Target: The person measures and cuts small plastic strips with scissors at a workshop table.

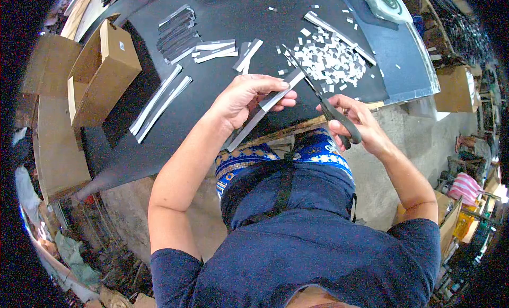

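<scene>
Between the thumb and fingers of my left hand (245, 98) is a slim strip (253, 121), grey and white, slanting from lower left to upper right. My right hand (356, 121) grips black-handled scissors (335, 115), whose blades point up and left, apart, at the strip's upper end. Just beyond the blades lies a heap of small cut white and grey pieces (331, 59). Short strips (216, 49) lie on the dark table (212, 96) past my left hand, with a neat row of darker strips (177, 35) behind them.
Long white strips (159, 105) lie on the table's left part. An open cardboard box (106, 69) stands at the left edge. One longer strip (339, 37) rests across the heap's far side. A clear plastic bag (388, 5) sits at the far right corner.
</scene>
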Demonstrator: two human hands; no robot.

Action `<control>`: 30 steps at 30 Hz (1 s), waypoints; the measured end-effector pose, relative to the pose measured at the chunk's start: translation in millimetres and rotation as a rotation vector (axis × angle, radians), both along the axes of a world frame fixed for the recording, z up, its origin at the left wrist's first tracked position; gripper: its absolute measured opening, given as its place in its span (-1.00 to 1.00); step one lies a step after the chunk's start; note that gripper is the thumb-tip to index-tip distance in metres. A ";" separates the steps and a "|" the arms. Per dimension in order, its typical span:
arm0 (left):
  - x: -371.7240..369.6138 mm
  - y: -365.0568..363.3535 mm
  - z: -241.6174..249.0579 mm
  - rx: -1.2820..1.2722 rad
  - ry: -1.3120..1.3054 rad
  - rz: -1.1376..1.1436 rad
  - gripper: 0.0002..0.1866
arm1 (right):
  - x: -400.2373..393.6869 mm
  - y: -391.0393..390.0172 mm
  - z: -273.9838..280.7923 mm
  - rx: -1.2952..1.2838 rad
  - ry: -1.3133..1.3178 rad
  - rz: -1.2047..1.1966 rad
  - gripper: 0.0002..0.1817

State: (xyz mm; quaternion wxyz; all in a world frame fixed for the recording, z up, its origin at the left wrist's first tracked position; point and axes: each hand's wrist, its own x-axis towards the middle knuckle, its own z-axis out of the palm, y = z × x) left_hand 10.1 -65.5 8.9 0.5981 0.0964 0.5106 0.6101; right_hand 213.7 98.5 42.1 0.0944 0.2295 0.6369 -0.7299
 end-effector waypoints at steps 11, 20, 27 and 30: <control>1.5 -0.5 0.8 0.009 -0.002 -0.009 -0.75 | -4.4 0.6 3.1 0.047 0.015 0.008 -0.47; 0.1 -0.6 -2.0 0.033 0.017 -0.028 -0.76 | -4.3 1.7 1.2 0.072 0.015 -0.008 -0.45; 0.0 1.7 -0.7 0.024 0.037 -0.049 -0.74 | -3.2 1.9 2.6 0.127 -0.016 -0.006 -0.45; -0.5 3.3 -1.9 0.011 0.039 -0.054 -0.73 | -3.1 1.7 5.6 0.126 -0.045 -0.011 -0.47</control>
